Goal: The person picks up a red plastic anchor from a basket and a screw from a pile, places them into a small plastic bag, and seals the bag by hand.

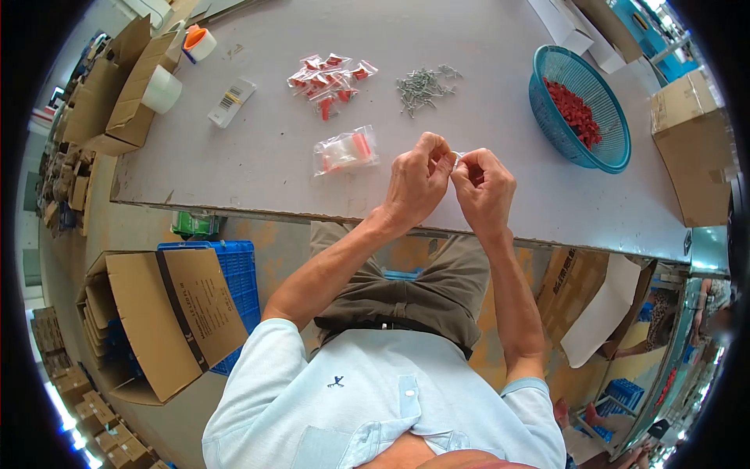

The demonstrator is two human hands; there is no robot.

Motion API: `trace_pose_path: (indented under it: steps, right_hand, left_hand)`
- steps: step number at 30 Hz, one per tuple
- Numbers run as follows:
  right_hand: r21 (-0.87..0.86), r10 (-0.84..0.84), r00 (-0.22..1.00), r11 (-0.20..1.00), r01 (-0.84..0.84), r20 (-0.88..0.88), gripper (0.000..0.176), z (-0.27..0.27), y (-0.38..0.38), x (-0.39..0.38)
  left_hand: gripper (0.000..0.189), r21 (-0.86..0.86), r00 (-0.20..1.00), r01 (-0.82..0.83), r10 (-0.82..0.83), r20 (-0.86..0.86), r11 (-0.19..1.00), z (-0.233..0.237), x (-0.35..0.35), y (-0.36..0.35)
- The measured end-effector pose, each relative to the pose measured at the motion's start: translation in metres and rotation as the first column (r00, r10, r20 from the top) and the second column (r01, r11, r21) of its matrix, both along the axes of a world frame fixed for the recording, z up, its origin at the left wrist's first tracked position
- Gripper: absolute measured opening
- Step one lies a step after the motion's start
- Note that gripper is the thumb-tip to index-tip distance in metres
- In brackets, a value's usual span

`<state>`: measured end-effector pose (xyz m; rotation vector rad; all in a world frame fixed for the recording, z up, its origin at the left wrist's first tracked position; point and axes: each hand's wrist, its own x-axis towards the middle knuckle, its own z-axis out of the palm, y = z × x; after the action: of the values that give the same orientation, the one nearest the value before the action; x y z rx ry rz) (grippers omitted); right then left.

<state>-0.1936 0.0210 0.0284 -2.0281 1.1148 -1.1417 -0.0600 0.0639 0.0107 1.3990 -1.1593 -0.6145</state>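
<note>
Above the table's near edge, my left hand [419, 178] and my right hand [483, 187] meet fingertip to fingertip. Both are pinched around a small, clear and whitish item [458, 159], mostly covered by the fingers. Left of my hands lies a clear plastic packet with red strips [345, 152]. Farther back is a pile of small clear bags holding red pieces [328, 82]. A heap of small metal screws [423, 88] lies to the right of that pile. The blue-green basket [617, 148] at the right holds many small red parts [574, 115].
On the table [258, 168], a labelled white box [232, 102] and tape rolls [200, 44] lie at left beside an open carton [129, 113]. Another carton [691, 156] stands at the right edge. Below left are a carton [176, 313] and blue crate [241, 273]. Other people appear far right.
</note>
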Motion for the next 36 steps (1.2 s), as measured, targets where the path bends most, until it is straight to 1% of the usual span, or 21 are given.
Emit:
trace_pose_path:
  steps: [1, 2, 4, 7, 10, 11, 12, 13, 15, 16, 18, 19, 21, 22, 24, 25, 27, 28, 30, 34, 36]
  right_hand:
    - [-0.001, 0.006, 1.000, 1.000, -0.006, -0.001, 0.005, 0.000, 0.000, 0.003]
    - [-0.003, 0.015, 1.000, 1.000, -0.015, -0.007, 0.004, 0.000, -0.001, 0.005]
    - [-0.004, 0.027, 0.999, 1.000, -0.027, -0.017, 0.004, -0.001, -0.002, 0.009]
    - [0.038, 0.005, 1.000, 0.999, -0.005, -0.009, 0.005, -0.002, -0.003, 0.013]
    - [-0.002, 0.037, 0.998, 0.999, -0.037, -0.041, 0.003, -0.005, -0.006, 0.013]
    - [-0.007, 0.097, 0.995, 0.995, -0.096, 0.025, 0.003, -0.008, -0.010, 0.013]
    - [-0.015, 0.158, 0.983, 0.988, -0.157, 0.092, 0.005, -0.009, -0.015, 0.013]
    - [-0.016, 0.165, 0.982, 0.986, -0.164, 0.087, 0.005, -0.009, -0.025, 0.011]
    - [0.086, 0.186, 0.977, 0.977, -0.194, 0.101, 0.013, -0.009, -0.054, 0.005]
    - [0.090, 0.191, 0.977, 0.976, -0.199, 0.096, 0.013, -0.007, -0.066, 0.007]
    - [-0.055, 0.286, 0.948, 0.954, -0.296, -0.142, 0.021, 0.001, -0.089, 0.019]
    - [-0.056, 0.292, 0.946, 0.952, -0.302, -0.144, 0.021, 0.004, -0.098, 0.027]
    - [0.018, 0.424, 0.824, 0.892, -0.451, -0.375, 0.029, 0.007, -0.110, 0.043]
    - [0.019, 0.430, 0.821, 0.889, -0.457, -0.375, 0.029, 0.008, -0.115, 0.052]
    - [-0.109, 0.387, 0.709, 0.832, -0.544, -0.589, 0.036, 0.008, -0.123, 0.069]
    - [-0.106, 0.391, 0.706, 0.830, -0.548, -0.590, 0.036, 0.008, -0.127, 0.076]
    - [-0.145, 0.370, 0.622, 0.771, -0.620, -0.690, 0.039, 0.007, -0.136, 0.089]
    - [-0.142, 0.374, 0.619, 0.769, -0.623, -0.691, 0.039, 0.007, -0.140, 0.094]
    - [-0.080, 0.358, 0.519, 0.761, -0.643, -0.776, 0.038, 0.006, -0.148, 0.100]
    - [-0.049, 0.388, 0.483, 0.738, -0.673, -0.785, 0.034, 0.002, -0.162, 0.100]
    - [-0.050, 0.409, 0.486, 0.724, -0.688, -0.772, 0.024, 0.003, -0.164, 0.097]
  left_hand:
    - [0.010, 0.050, 0.997, 0.022, -0.018, -0.070, 0.999, -0.001, 0.002, -0.001]
    - [0.010, 0.048, 0.997, 0.017, -0.013, -0.072, 0.999, -0.003, 0.005, -0.002]
    - [0.009, 0.055, 0.969, 0.088, -0.073, -0.236, 0.995, -0.006, 0.011, -0.003]
    - [0.008, 0.063, 0.958, 0.124, -0.103, -0.266, 0.990, -0.003, 0.022, -0.002]
    - [0.008, 0.057, 0.958, 0.106, -0.087, -0.272, 0.993, -0.005, 0.027, -0.004]
    - [0.008, 0.055, 0.957, 0.103, -0.084, -0.279, 0.993, -0.006, 0.030, -0.005]
    - [0.008, 0.062, 0.969, 0.102, -0.085, -0.233, 0.993, -0.008, 0.034, -0.005]
    - [0.008, 0.069, 0.979, 0.098, -0.084, -0.185, 0.993, -0.009, 0.037, -0.005]
    - [0.008, 0.055, 0.983, 0.093, -0.083, -0.166, 0.994, -0.015, 0.040, -0.005]
    - [0.007, 0.043, 0.985, 0.099, -0.092, -0.143, 0.994, -0.017, 0.040, -0.004]
    - [0.007, 0.038, 0.988, 0.096, -0.090, -0.123, 0.995, -0.017, 0.038, -0.003]
    - [0.007, 0.033, 0.991, 0.097, -0.093, -0.098, 0.995, -0.016, 0.037, -0.004]
    - [0.008, 0.042, 0.989, 0.096, -0.090, -0.114, 0.995, -0.017, 0.038, -0.004]
    - [0.008, 0.051, 0.987, 0.102, -0.095, -0.127, 0.993, -0.018, 0.039, -0.005]
    - [0.008, 0.041, 0.988, 0.088, -0.082, -0.128, 0.995, -0.018, 0.040, -0.006]
    - [0.008, 0.030, 0.989, 0.080, -0.076, -0.129, 0.996, -0.018, 0.040, -0.006]
    - [0.009, 0.025, 0.989, 0.082, -0.078, -0.129, 0.996, -0.017, 0.041, -0.006]
    - [0.009, 0.019, 0.988, 0.087, -0.084, -0.128, 0.996, -0.016, 0.041, -0.006]
    - [0.009, 0.009, 0.989, 0.077, -0.075, -0.130, 0.997, -0.016, 0.041, -0.006]
    - [0.008, 0.020, 0.989, 0.076, -0.073, -0.133, 0.997, -0.014, 0.043, -0.005]
    - [0.008, 0.012, 0.988, 0.068, -0.066, -0.138, 0.998, -0.015, 0.042, -0.006]
